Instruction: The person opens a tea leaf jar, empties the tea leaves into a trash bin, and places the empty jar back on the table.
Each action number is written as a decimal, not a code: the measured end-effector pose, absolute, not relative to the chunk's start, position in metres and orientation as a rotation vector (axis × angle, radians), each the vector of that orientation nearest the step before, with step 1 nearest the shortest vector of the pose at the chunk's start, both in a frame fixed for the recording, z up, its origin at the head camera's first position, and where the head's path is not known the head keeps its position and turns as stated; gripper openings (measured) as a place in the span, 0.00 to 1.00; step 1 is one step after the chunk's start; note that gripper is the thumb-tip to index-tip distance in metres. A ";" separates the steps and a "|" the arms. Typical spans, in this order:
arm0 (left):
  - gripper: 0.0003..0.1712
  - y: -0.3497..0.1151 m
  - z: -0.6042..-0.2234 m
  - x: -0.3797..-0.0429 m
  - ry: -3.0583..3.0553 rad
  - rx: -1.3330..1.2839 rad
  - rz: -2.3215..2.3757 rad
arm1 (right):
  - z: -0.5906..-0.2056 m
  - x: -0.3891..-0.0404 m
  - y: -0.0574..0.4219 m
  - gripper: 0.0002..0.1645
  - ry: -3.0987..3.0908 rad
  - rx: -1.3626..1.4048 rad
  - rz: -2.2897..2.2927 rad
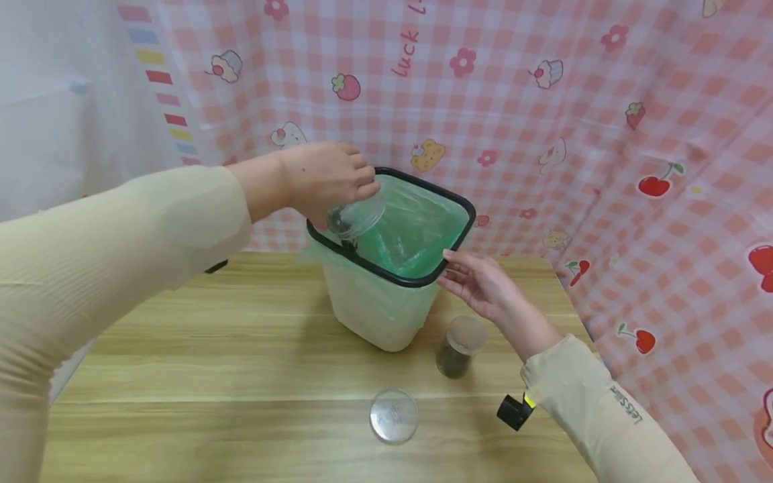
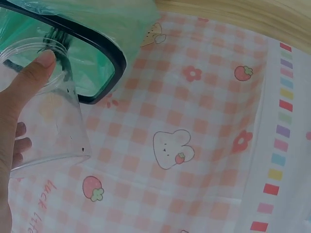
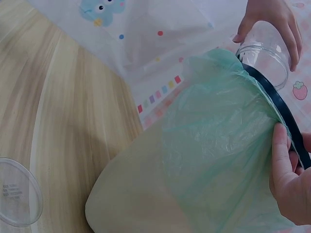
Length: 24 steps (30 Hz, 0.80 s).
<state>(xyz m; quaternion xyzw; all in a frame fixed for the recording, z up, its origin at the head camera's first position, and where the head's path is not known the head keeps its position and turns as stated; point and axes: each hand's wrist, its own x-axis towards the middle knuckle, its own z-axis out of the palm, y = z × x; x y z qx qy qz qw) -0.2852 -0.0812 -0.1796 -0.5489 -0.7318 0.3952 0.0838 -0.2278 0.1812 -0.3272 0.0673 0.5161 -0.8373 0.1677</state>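
Note:
My left hand (image 1: 329, 178) grips a clear plastic jar (image 2: 58, 126) and holds it tipped, mouth down, over the rim of a white trash bin (image 1: 380, 315). Dark loose bits (image 2: 59, 36) spill from the jar's mouth inside the bin. A thin green bag (image 3: 218, 126) lines the bin and folds out over its sides under a black rim frame (image 1: 465, 231). At the bin's near right corner, my right hand (image 1: 480, 285) holds that rim, thumb on top and fingers beneath. In the right wrist view, part of the right hand (image 3: 291, 189) is cut off by the frame's edge.
A second clear jar (image 1: 455, 359) with dark contents stands on the wooden table (image 1: 241, 376), right of the bin. A round clear lid (image 1: 394, 416) lies in front. A small black device (image 1: 513, 412) sits by the right sleeve. Pink checked cloth (image 1: 519, 100) hangs close behind.

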 end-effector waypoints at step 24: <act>0.56 -0.070 -0.169 -0.285 -2.108 -1.652 1.341 | -0.326 -0.229 0.182 0.12 1.441 0.184 -2.384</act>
